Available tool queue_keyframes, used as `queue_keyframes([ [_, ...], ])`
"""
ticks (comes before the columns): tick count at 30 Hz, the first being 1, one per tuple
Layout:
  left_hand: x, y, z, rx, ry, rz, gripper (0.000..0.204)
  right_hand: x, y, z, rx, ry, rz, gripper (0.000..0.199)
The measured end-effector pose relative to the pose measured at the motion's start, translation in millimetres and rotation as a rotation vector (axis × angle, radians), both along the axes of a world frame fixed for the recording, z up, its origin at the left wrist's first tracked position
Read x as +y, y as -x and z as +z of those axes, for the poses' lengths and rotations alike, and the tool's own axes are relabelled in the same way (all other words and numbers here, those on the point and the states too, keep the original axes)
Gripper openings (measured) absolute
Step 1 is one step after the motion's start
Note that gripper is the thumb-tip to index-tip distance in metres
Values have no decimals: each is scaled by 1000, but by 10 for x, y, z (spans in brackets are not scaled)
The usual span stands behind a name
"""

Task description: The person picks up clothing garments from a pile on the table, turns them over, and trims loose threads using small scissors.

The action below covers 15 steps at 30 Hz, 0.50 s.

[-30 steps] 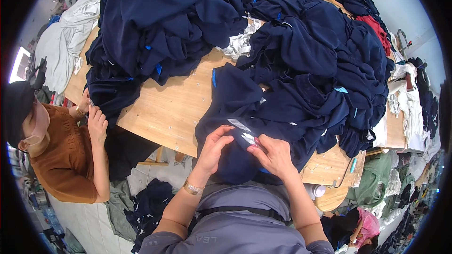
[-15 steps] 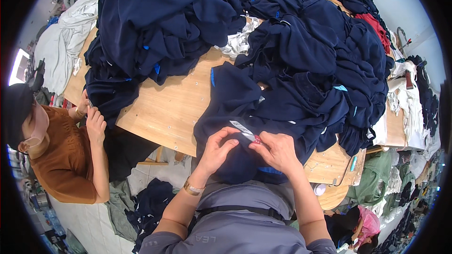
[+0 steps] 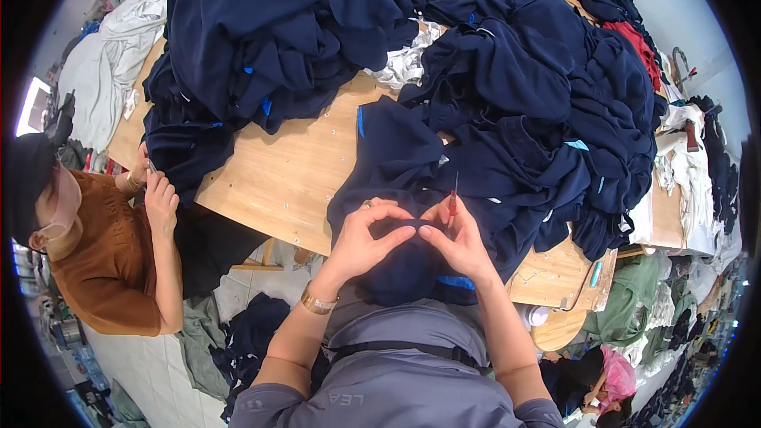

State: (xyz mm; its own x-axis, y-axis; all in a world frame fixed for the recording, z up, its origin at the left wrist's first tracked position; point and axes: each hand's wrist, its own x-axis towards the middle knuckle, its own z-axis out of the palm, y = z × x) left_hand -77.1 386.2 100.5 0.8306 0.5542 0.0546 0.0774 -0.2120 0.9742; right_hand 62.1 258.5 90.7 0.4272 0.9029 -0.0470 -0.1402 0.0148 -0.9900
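Observation:
A navy garment (image 3: 396, 276) hangs over the near table edge against my lap, a bright blue strip showing low on its right side. My left hand (image 3: 366, 244) pinches its cloth between thumb and fingers. With thumb nearly meeting thumb, my right hand (image 3: 460, 247) grips the same fold. Tucked in those right fingers is a small red-handled tool (image 3: 453, 204), its thin metal point standing up and away from me. Whether it is a seam ripper or thread snips I cannot tell. My fingers partly cover the pinched fold.
Big heaps of navy garments (image 3: 507, 71) cover much of the wooden table (image 3: 273, 174). White cloth scraps (image 3: 404, 63) lie between them. At the left a person in a brown shirt (image 3: 111, 257) works on navy cloth. A turquoise-handled tool (image 3: 595, 274) rests near the right table edge.
The white label seen between my hands is out of sight now. My hands have drawn together on the fold, and the red-handled tool has swung to point upward.

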Motion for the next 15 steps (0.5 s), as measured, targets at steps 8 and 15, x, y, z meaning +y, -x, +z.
queue_keyframes([
  [8,65,-39,105,-105,-343,118,15,-25,-25,54,57,10,-16,30],
  [15,44,-101,185,-80,-325,94,6,-30,-28,106,-153,35,-179,25],
])
